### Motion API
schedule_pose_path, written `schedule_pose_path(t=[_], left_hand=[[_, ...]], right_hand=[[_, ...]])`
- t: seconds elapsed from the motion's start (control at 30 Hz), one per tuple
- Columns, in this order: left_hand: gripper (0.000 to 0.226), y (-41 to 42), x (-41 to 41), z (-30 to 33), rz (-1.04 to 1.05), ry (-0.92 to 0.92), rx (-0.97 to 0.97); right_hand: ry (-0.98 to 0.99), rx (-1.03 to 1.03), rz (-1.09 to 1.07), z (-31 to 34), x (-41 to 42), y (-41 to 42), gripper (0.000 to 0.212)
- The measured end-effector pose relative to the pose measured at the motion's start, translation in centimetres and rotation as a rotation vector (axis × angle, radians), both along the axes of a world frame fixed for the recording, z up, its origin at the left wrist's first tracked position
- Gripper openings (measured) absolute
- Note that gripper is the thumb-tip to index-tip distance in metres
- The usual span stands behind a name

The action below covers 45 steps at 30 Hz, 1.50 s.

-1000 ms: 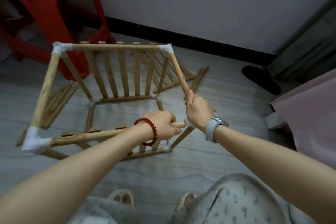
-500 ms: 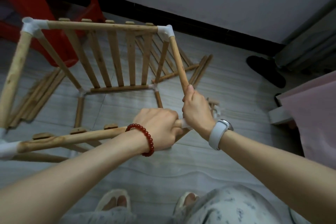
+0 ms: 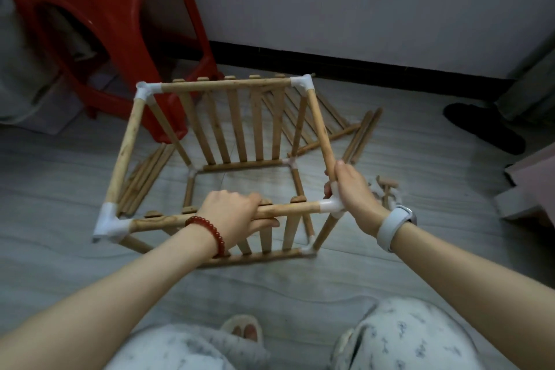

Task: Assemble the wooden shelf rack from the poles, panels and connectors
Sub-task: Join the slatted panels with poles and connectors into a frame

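Observation:
A box-shaped wooden rack frame (image 3: 225, 85) of poles, slatted panels and white corner connectors stands on the floor before me. My left hand (image 3: 232, 213) grips the near top pole (image 3: 295, 208) around its middle. My right hand (image 3: 353, 194) grips the near right corner, fingers curled round the white connector (image 3: 330, 206) and the end of the right top pole (image 3: 319, 126). The other white connectors sit at the near left corner (image 3: 109, 224), far left corner (image 3: 147, 91) and far right corner (image 3: 303, 82).
A red plastic stool (image 3: 99, 24) stands behind the frame at the left. Loose poles lie on the floor at the left (image 3: 144, 174) and right (image 3: 362, 135), with a spare slatted panel (image 3: 318, 117) behind. Small loose parts (image 3: 386, 186) lie right of my right hand. A dark slipper (image 3: 483, 128) lies far right.
My left hand has slid left along the near pole, away from the right corner. My right hand stays at that corner. The camera view has pulled back, showing the whole frame.

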<state>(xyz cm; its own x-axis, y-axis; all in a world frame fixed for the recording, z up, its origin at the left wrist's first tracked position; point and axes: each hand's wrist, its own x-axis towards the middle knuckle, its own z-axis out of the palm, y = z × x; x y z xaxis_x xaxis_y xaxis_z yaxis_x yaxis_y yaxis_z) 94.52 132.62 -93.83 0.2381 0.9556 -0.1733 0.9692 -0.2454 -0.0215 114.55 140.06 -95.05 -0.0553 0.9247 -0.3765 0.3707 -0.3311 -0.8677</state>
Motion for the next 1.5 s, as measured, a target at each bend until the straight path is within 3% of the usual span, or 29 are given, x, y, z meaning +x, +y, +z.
schedule_pose_path(t=[0.17, 0.23, 0.3, 0.37, 0.43, 0.5, 0.53, 0.6, 0.67, 0.77, 0.97, 1.27, 1.37, 1.5], left_hand=[[0.062, 0.4, -0.2, -1.4, -0.056, 0.056, 0.119], [0.061, 0.6, -0.5, -1.7, -0.052, 0.046, 0.136], [0.054, 0.5, -0.5, -1.8, -0.049, 0.028, 0.12], [0.049, 0.5, -0.3, -1.6, -0.044, -0.015, 0.116], [0.037, 0.1, -0.2, -1.3, -0.038, -0.096, 0.116], [0.025, -0.5, -0.9, -1.1, -0.027, -0.146, 0.156], [0.024, -1.0, -1.6, -1.0, 0.0, -0.159, 0.169], [0.02, -2.0, -3.0, -0.4, 0.052, -0.155, 0.186], [0.018, -2.6, -4.0, 0.4, 0.064, -0.12, 0.189], [0.023, -1.5, -4.9, 2.8, 0.079, -0.106, 0.264], [0.027, 4.9, -7.0, 7.8, 0.229, -0.155, 0.644], [0.029, 14.1, -10.1, 2.2, 0.434, -0.253, 0.446], [0.03, 15.7, -11.5, 0.4, 0.521, -0.222, 0.389], [0.036, 15.4, -12.5, -0.7, 0.506, -0.258, 0.242]], right_hand=[[0.134, 0.041, -0.073, -0.6, -2.1, -0.3, 0.036], [0.117, 0.046, -0.062, -0.6, -2.2, -0.2, 0.035], [-0.023, 0.082, -0.007, -0.7, -2.1, -0.2, 0.032], [-0.312, 0.253, 0.11, -0.6, -1.9, -0.3, 0.03], [-0.612, 0.581, 0.271, 0.2, -1.7, -1.2, 0.036], [-0.768, 0.971, 0.599, 0.8, -1.6, -1.8, 0.047], [-0.795, 1.046, 0.812, 1.0, -1.6, -2.1, 0.049], [-0.89, 0.895, 1.121, 1.7, -2.3, -2.5, 0.05], [-0.952, 0.851, 1.157, 2.1, -3.0, -2.5, 0.045], [-0.899, 0.976, 0.966, 3.9, -4.5, -2.1, 0.039], [-0.951, 1.166, 0.558, 9.2, -8.2, 3.4, 0.033], [-0.916, 0.84, 0.578, 4.3, -13.0, 9.0, 0.06], [-0.801, 0.809, 0.677, 0.3, -14.1, 8.2, 0.056], [-0.769, 0.617, 0.838, -3.7, -14.7, 7.0, 0.061]])
